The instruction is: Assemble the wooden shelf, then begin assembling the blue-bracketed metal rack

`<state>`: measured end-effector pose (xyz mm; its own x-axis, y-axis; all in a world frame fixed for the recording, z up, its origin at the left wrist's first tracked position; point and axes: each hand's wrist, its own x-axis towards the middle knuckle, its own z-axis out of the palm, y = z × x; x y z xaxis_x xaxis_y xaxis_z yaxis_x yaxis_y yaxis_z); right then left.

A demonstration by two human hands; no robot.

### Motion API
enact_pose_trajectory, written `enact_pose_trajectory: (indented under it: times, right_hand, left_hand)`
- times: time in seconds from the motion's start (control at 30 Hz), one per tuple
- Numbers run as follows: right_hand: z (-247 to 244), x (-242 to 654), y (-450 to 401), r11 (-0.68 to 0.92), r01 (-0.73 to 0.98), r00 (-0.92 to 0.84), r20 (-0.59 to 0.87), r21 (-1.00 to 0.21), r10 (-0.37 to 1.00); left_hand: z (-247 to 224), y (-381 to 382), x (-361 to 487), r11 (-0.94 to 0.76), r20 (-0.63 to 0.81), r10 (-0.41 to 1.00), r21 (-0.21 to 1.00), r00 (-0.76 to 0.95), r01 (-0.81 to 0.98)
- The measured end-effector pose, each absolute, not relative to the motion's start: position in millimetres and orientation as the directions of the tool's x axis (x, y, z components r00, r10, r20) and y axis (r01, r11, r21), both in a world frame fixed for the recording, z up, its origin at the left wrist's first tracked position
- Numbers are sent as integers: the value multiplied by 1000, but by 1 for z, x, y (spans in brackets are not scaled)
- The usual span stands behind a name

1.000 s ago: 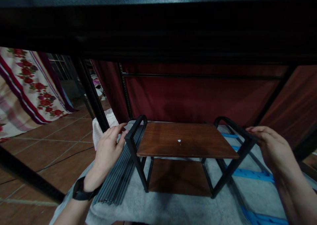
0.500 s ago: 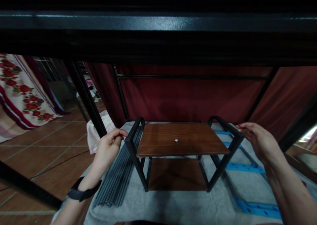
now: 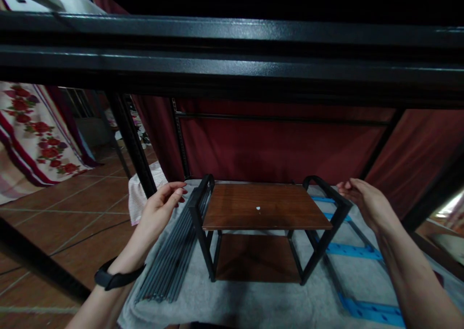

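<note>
A small two-tier shelf [image 3: 266, 206] stands upright in the middle, with brown wood-grain boards and a dark metal frame. A small white heart-shaped mark shows on its upper board. My left hand [image 3: 159, 208] hovers left of the frame, a short gap away, thumb and fingers apart and holding nothing. On the other side, my right hand [image 3: 364, 201] is just beyond the right frame's top corner. Its fingers are loosely bent with nothing visible in them; part of them is hidden from view. A black band [image 3: 116, 277] is around my left wrist.
A bundle of grey rods [image 3: 172, 256] lies left of the shelf on a grey cloth [image 3: 239, 302]. At the right lies a dark frame with blue crosspieces [image 3: 357, 250]. A thick black metal beam [image 3: 232, 63] crosses above; a black post [image 3: 130, 140] stands left. Red curtain [image 3: 275, 145] hangs behind.
My left hand's fingers have spread from a near-pinch beside the shelf's frame. My right hand has shifted slightly left. The view has tilted up a little; the shelf stands as before.
</note>
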<state>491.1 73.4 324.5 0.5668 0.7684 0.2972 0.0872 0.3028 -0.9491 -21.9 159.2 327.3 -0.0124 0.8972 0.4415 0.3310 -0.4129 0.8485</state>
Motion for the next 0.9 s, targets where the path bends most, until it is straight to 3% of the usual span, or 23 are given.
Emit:
enact_pose_trajectory:
  times: [0.2, 0.33, 0.43, 0.57, 0.63, 0.77, 0.9]
  right_hand:
    - [327, 487, 80, 186, 104, 500, 213, -977, 839]
    - [324, 488, 78, 176, 113, 486, 208, -978, 849]
    - [322, 491, 74, 168, 113, 475, 202, -979, 857]
    - [323, 492, 71, 135, 116, 471, 174, -984, 865]
    - [323, 491, 69, 110, 103, 459, 146, -989, 877]
    - [323, 489, 68, 89, 87, 458, 119, -992, 881]
    - [324, 488, 69, 51, 47, 432, 67, -998, 899]
  left_hand:
    - [321, 164, -24, -340, 345, 939, 917, 16, 208]
    - [321, 167, -21, -395, 399, 916, 881, 36, 262]
    - [325, 165, -17, -465, 465, 879, 782, 108, 414]
    - [330, 159, -14, -528, 554, 812, 563, 184, 636]
    - [332, 158, -13, -530, 567, 803, 542, 182, 652]
    - [333, 161, -11, -484, 510, 851, 673, 122, 559]
    - [336, 162, -4, -337, 344, 939, 902, 21, 269]
